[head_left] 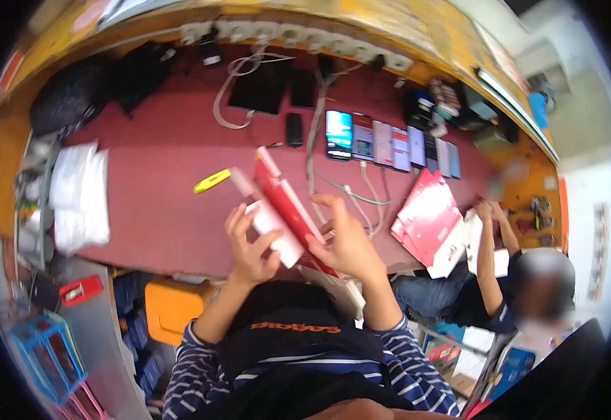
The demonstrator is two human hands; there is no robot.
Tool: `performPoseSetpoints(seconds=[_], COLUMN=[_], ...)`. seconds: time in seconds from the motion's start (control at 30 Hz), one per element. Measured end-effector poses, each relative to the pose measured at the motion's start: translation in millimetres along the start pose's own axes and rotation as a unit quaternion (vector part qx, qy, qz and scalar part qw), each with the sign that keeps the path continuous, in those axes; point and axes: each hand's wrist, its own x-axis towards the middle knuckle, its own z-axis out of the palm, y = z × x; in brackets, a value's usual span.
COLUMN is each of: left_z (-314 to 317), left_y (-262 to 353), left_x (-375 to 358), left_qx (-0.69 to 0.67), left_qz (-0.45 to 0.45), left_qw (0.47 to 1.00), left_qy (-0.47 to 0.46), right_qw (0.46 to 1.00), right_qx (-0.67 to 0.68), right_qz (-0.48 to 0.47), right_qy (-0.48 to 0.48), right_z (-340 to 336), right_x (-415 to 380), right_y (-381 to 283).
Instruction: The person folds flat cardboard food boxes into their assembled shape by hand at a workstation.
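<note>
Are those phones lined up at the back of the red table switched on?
At least some are on: the phones in the row show lit, coloured screens, brightest at the left end. The rightmost ones are too small to tell.

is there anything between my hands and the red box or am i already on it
Nothing visible stands between them. Both hands are already on the red box: the left hand grips its lower white part and the right hand holds its right edge, above the red table.

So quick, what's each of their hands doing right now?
Left hand: closed on the white box.
Right hand: closed on the red box.
</note>
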Motion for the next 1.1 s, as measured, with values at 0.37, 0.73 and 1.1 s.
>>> performPoseSetpoints(seconds=[0.37, 0.73, 1.1], left_z=[100, 485, 522], left_y=[57, 183, 217], left_x=[129, 105, 69], left_qx=[-0.072, -0.086, -0.307], left_qz=[0.301, 0.221, 0.005], left_qw=[0.917, 0.842, 0.85], left_qy=[-0.251, -0.484, -0.427], right_qw=[0.969, 0.634, 0.635], right_qx=[-0.066, -0.126, 0.003], right_qz=[0.174, 0.116, 0.13], right_qy=[0.163, 0.754, 0.761], right_z=[-170, -241, -246], right_x=[-105, -410, -402], right_y=[56, 26, 54])
